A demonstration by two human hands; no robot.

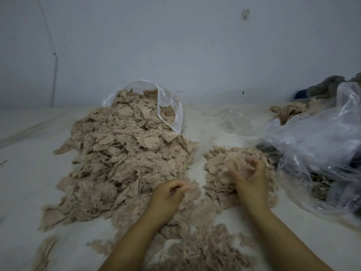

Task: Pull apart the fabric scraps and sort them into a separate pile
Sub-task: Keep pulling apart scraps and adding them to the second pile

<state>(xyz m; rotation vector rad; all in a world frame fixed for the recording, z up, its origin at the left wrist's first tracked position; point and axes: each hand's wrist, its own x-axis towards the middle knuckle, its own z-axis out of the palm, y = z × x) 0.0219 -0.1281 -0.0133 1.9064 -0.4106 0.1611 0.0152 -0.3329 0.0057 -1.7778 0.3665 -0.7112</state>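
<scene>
A big heap of beige fuzzy fabric scraps [121, 157] spills from a clear plastic bag [170, 106] across the white sheet at the left and centre. To its right lies a smaller separate pile of scraps [220, 165]. My left hand [168, 198] sits at the near edge of the big heap, its fingers curled and pinching a bit of scrap. Over the small pile, my right hand [250, 178] hovers with its fingers loosely curled, and I cannot tell whether it holds a scrap. More loose scraps [199, 249] lie between my forearms.
A large crumpled clear plastic bag [316, 153] with dark and beige cloth inside fills the right side. More beige fabric [287, 112] and grey cloth [328, 85] lie behind it. A pale wall stands close at the back.
</scene>
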